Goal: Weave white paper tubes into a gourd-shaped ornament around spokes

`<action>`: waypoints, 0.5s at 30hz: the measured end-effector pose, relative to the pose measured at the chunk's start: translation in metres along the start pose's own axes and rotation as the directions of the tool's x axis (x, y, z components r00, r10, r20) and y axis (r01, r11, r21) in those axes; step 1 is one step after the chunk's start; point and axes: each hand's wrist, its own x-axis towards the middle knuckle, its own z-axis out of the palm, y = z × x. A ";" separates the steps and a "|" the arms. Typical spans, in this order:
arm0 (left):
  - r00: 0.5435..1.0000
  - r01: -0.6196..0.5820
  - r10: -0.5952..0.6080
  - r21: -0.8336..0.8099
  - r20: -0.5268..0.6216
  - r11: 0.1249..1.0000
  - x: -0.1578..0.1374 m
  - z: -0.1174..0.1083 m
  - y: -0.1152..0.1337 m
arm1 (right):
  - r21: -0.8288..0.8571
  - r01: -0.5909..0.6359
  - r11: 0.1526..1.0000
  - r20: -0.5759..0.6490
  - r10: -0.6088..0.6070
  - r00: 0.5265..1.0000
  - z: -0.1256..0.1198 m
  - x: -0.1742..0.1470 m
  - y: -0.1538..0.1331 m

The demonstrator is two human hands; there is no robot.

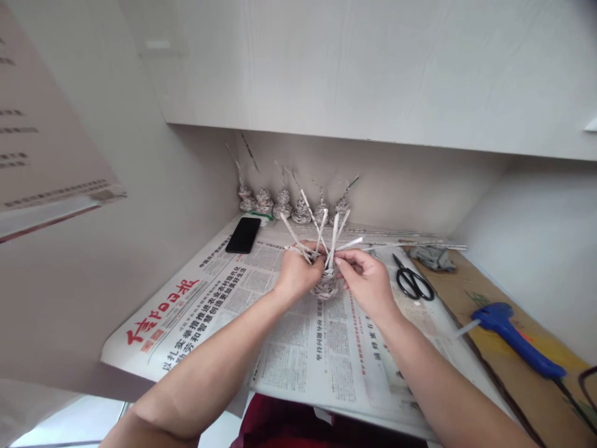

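Between my hands, over the newspaper, is a small woven paper gourd (pixel 326 287) made of rolled paper strips. Several loose strips (pixel 334 233) fan upward from its top. My left hand (pixel 302 269) is closed around the upper weave and the bases of the strips on the left. My right hand (pixel 366 274) pinches a paper strip (pixel 351 243) at the right side of the weave, thumb and forefinger together. The fingertips of my left hand are partly hidden behind the strips.
Several finished-looking woven gourds (pixel 282 204) line the back wall. A black phone (pixel 243 235) lies left on the newspaper (pixel 224 311). To the right are black scissors (pixel 414 283), a grey cloth (pixel 433 257), cardboard (pixel 471 292) and a blue glue gun (pixel 517 339). Long paper rods (pixel 410 244) lie behind.
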 end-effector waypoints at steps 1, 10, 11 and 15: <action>1.000 0.006 -0.006 0.007 0.001 1.000 0.000 0.000 -0.001 | -0.002 -0.033 0.999 0.022 0.033 0.999 0.001 0.004 0.000; 0.996 0.052 -0.046 -0.076 0.072 0.996 -0.002 0.003 -0.005 | 0.053 -0.055 0.997 0.037 0.053 0.998 0.000 -0.003 0.011; 0.996 0.058 -0.051 -0.098 0.066 0.994 -0.002 0.004 -0.006 | 0.056 -0.029 0.998 0.042 0.027 0.999 0.000 -0.005 0.011; 0.996 0.065 -0.059 -0.097 0.063 0.993 -0.001 0.006 -0.008 | 0.019 0.058 0.998 0.058 -0.059 0.997 0.004 -0.012 0.009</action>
